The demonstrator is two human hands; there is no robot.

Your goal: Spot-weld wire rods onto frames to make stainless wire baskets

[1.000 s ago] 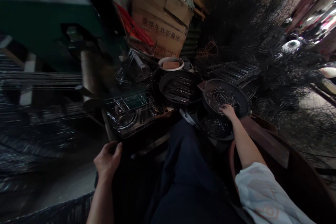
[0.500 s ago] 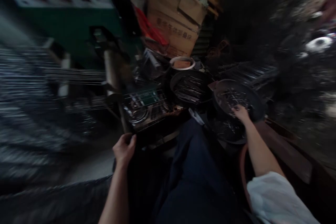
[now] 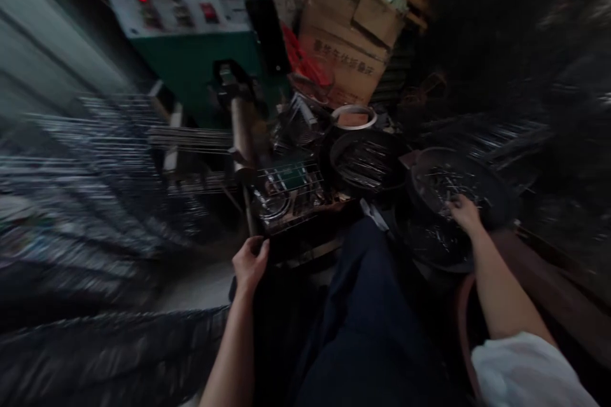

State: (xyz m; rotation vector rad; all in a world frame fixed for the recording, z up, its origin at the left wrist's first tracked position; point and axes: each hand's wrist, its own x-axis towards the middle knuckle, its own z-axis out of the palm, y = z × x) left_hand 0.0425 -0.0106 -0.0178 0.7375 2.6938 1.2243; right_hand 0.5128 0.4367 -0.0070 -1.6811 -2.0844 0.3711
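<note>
Risked a jab

Had right hand [image 3: 462, 211] pinched at wires [image 3: 443, 179] just beneath, in pan [image 3: 500, 200]; couldn't confirm a grip. Had left hand [image 3: 251, 261] curled just below rod [image 3: 249, 211]; couldn't tell its hold. Likely risked pricks or tangles from crisscrossed wires.

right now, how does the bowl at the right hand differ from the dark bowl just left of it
The right bowl holds short thin pieces scattered at many angles; the left bowl holds longer strips lying roughly side by side.
The right hand has its fingers at the right bowl's contents; no hand is at the left bowl.
Both are round, dark and filled with thin, shiny pieces.
</note>
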